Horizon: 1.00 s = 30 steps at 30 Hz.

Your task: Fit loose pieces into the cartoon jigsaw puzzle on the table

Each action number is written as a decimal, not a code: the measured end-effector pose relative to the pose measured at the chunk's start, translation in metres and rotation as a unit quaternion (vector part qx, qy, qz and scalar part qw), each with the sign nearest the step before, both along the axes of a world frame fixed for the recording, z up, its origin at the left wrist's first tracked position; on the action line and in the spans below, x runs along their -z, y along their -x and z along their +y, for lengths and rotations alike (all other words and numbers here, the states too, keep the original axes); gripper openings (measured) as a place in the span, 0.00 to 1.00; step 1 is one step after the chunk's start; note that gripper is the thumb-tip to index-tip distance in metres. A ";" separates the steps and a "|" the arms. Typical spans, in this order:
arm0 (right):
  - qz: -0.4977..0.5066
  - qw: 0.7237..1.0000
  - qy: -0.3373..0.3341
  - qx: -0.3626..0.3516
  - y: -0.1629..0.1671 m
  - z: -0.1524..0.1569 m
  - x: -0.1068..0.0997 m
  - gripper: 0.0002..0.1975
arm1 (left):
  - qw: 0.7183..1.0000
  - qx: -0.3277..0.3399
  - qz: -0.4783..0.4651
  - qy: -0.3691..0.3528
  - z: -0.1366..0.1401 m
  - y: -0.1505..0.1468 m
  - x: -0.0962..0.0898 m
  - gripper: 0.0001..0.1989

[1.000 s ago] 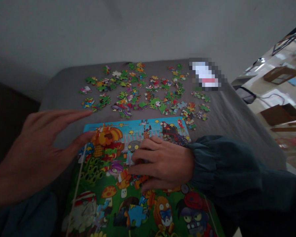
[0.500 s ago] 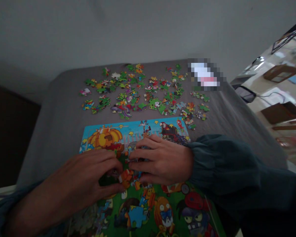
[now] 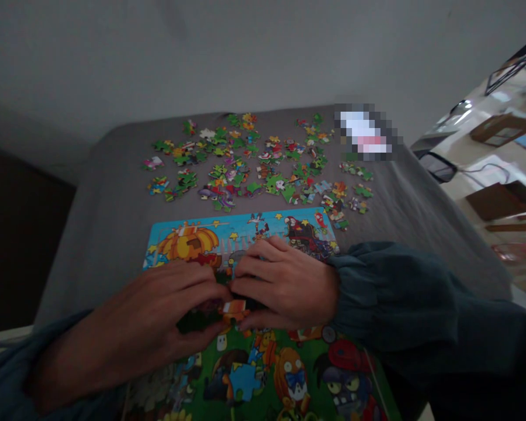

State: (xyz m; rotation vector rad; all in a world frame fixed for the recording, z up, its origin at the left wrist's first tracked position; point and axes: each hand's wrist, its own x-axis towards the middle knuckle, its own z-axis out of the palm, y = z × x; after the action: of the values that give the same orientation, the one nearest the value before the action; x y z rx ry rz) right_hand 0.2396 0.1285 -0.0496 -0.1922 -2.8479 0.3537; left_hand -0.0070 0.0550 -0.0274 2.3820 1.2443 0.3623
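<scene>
The left hand [image 3: 158, 316] came from the grey cloth onto the puzzle board [image 3: 245, 234] and now meets the right hand [image 3: 284, 286] over an orange piece [image 3: 234, 308].

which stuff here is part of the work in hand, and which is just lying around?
In hand:
- left hand and right hand, fingertips meeting over the puzzle board
- orange-and-white puzzle piece between them
- loose puzzle pieces spread beyond the board

Lying about:
- grey cloth under everything
- blurred white item at the far edge
- brown boxes off to the right
</scene>
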 end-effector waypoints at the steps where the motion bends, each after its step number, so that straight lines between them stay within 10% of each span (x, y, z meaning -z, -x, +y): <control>1: 0.001 1.000 0.004 -0.002 0.000 0.001 -0.001 0.19 | 1.000 0.019 -0.006 -0.008 0.000 0.000 -0.001 0.05; 12: 0.067 0.996 0.058 -0.012 -0.002 0.005 0.000 0.16 | 0.962 -0.191 0.174 -0.091 0.021 0.078 0.013 0.25; 23: 0.009 0.999 -0.007 0.031 0.002 0.001 0.009 0.27 | 0.977 -0.131 0.165 -0.032 0.013 0.051 0.000 0.23; 30: 0.018 1.000 0.021 -0.011 0.001 -0.003 -0.001 0.16 | 0.979 -0.122 0.145 -0.075 0.000 0.041 0.014 0.21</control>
State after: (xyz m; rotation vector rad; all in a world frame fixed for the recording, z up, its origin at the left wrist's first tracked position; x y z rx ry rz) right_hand 0.2386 0.1253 -0.0487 -0.1621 -2.8099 0.4162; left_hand -0.0482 0.0546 -0.0418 2.4793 1.7051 0.1894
